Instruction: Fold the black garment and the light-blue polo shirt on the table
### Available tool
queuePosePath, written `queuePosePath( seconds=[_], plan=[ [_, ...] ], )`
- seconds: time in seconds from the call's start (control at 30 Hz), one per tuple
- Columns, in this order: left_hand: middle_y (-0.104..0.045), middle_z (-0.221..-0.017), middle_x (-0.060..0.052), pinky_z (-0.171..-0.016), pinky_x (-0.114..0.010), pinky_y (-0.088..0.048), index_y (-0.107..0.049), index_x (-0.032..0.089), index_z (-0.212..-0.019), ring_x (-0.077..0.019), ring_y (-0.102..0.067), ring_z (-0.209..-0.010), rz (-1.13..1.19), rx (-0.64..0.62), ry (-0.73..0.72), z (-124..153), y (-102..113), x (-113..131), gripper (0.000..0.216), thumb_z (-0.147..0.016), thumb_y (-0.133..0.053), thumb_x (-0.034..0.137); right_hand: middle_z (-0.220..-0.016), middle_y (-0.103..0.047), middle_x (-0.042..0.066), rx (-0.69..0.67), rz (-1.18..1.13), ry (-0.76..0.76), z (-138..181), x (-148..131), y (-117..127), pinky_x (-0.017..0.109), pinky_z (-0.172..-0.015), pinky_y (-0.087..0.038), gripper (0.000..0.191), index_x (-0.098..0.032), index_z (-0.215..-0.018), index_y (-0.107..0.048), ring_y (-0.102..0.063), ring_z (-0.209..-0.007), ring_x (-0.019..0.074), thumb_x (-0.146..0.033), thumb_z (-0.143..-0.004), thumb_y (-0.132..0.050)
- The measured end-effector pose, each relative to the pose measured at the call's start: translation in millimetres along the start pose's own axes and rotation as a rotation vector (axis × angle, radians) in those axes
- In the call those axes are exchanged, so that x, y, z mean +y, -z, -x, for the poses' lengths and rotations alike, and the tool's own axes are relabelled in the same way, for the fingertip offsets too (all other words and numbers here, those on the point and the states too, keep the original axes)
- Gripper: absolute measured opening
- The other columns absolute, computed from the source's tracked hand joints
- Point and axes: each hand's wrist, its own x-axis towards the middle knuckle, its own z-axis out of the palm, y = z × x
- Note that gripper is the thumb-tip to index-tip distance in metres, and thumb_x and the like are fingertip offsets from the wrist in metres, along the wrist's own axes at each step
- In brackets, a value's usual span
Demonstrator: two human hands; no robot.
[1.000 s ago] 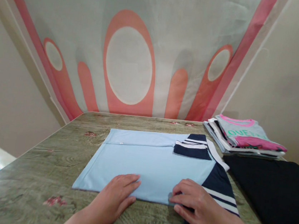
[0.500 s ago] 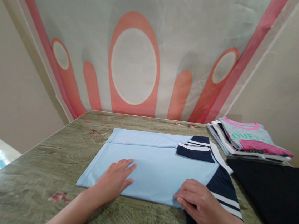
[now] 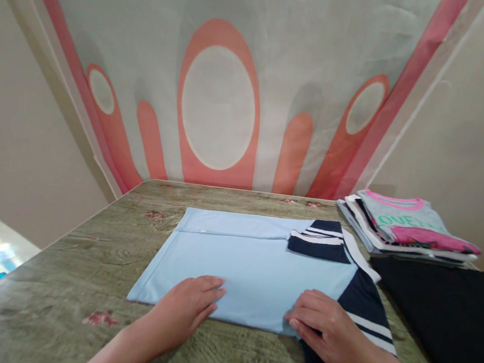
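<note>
A light blue T-shirt [image 3: 253,270] with navy, white-striped sleeves lies flat on the table, its collar to the right. Its far side is folded inward, and the far sleeve [image 3: 320,246] is turned back on top of the body. The near sleeve [image 3: 371,313] hangs toward me, partly hidden by my right arm. My left hand [image 3: 191,304] rests on the shirt's near edge, fingers stretched and fairly close together. My right hand [image 3: 317,324] has its fingers curled together on the near edge by the sleeve seam, closed on the cloth; its fingertips are partly hidden.
A stack of folded clothes [image 3: 411,230], with a grey and pink top uppermost, sits at the back right of the wood-patterned table [image 3: 97,258]. A folded black garment [image 3: 440,315] lies in front of it. Behind the table rises a wall with a pink pattern [image 3: 218,103].
My left hand has drawn back slightly toward me, its fingers closer together than before. My right hand stays at the same spot on the shirt. The view has shifted slightly.
</note>
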Motion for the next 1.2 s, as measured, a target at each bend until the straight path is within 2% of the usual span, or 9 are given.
queuePosePath(
  seconds=[0.17,0.27,0.37,0.5,0.6,0.67,0.77,0.9,1.2],
  plan=[
    [-0.072,-0.11,-0.002,-0.093,-0.031,-0.051,-0.068,0.027,-0.111,-0.0174,-0.066,-0.103,0.066,0.017,0.077,18.7,16.1,-9.3,0.03,-0.097,-0.042,0.031,-0.078,-0.06,0.004,0.014,-0.006,0.013,0.2,1.2,0.1,0.032,-0.073,-0.037,0.023,-0.019,-0.091,-0.066,-0.053,-0.079,0.0163,-0.024,-0.098,-0.045],
    [-0.059,-0.134,-0.005,-0.105,-0.037,-0.043,-0.056,0.026,-0.131,-0.0208,-0.054,-0.124,-0.011,0.145,0.149,19.4,13.5,-29.6,0.038,-0.097,-0.043,0.036,-0.078,-0.06,0.004,0.033,-0.009,0.024,-0.7,1.2,0.1,0.031,-0.072,-0.037,0.024,-0.019,-0.09,-0.066,-0.054,-0.079,0.0161,-0.025,-0.098,-0.045],
    [-0.038,-0.152,-0.005,-0.111,-0.046,-0.034,-0.042,0.028,-0.143,-0.0252,-0.034,-0.139,-0.096,0.098,0.187,21.4,3.7,-54.8,0.05,-0.095,-0.046,0.039,-0.078,-0.06,0.004,0.042,-0.002,0.023,-1.3,1.0,-0.5,0.031,-0.072,-0.037,0.024,-0.019,-0.09,-0.066,-0.055,-0.078,0.0159,-0.026,-0.098,-0.045],
    [-0.042,-0.149,-0.003,-0.112,-0.043,-0.034,-0.043,0.029,-0.143,-0.023,-0.038,-0.137,-0.117,0.031,0.189,38.0,2.8,-74.6,0.05,-0.095,-0.045,0.042,-0.076,-0.059,0.004,0.036,0.007,0.014,-1.2,1.9,-1.4,0.031,-0.073,-0.037,0.024,-0.019,-0.087,-0.065,-0.054,-0.078,0.016,-0.026,-0.098,-0.045],
    [-0.064,-0.128,-0.005,-0.103,-0.039,-0.045,-0.065,0.026,-0.121,-0.0234,-0.06,-0.118,-0.145,0.088,0.285,50.7,11.6,-74.8,0.038,-0.095,-0.043,0.043,-0.077,-0.06,0.004,0.031,-0.001,0.0,-1.5,2.2,-0.6,0.031,-0.072,-0.037,0.024,-0.019,-0.09,-0.066,-0.054,-0.078,0.016,-0.026,-0.098,-0.045],
    [-0.07,-0.117,-0.005,-0.099,-0.039,-0.049,-0.07,0.025,-0.111,-0.0234,-0.065,-0.109,-0.148,0.14,0.329,52.6,14.7,-69.7,0.037,-0.095,-0.042,0.043,-0.078,-0.06,0.004,0.031,-0.015,0.003,-2.0,2.2,0.1,0.031,-0.072,-0.038,0.024,-0.02,-0.093,-0.067,-0.055,-0.078,0.0159,-0.026,-0.098,-0.044],
    [-0.06,-0.134,-0.003,-0.106,-0.04,-0.043,-0.061,0.028,-0.127,-0.0231,-0.054,-0.125,-0.104,0.185,0.215,47.2,11.1,-59.4,0.037,-0.095,-0.046,0.04,-0.078,-0.061,0.004,0.043,-0.028,0.015,-2.3,2.2,-0.1,0.03,-0.072,-0.038,0.024,-0.02,-0.094,-0.068,-0.055,-0.077,0.0158,-0.027,-0.098,-0.045],
    [-0.05,-0.143,0.001,-0.11,-0.04,-0.039,-0.055,0.037,-0.132,-0.0212,-0.044,-0.134,-0.017,0.052,0.04,45.2,5.1,-48.7,0.038,-0.094,-0.049,0.038,-0.078,-0.061,0.005,0.047,-0.025,0.003,-1.5,2.5,-0.8,0.031,-0.072,-0.038,0.024,-0.02,-0.093,-0.068,-0.055,-0.078,0.016,-0.027,-0.098,-0.046],
    [-0.063,-0.129,0.001,-0.099,-0.036,-0.05,-0.062,0.036,-0.124,-0.0218,-0.061,-0.116,-0.08,0.122,0.236,100.6,8.4,-59.6,0.037,-0.089,-0.054,0.044,-0.078,-0.061,0.005,0.067,-0.02,0.011,-1.0,4.9,-0.5,0.03,-0.072,-0.04,0.026,-0.02,-0.095,-0.069,-0.055,-0.077,0.0162,-0.029,-0.098,-0.045]
  ],
)
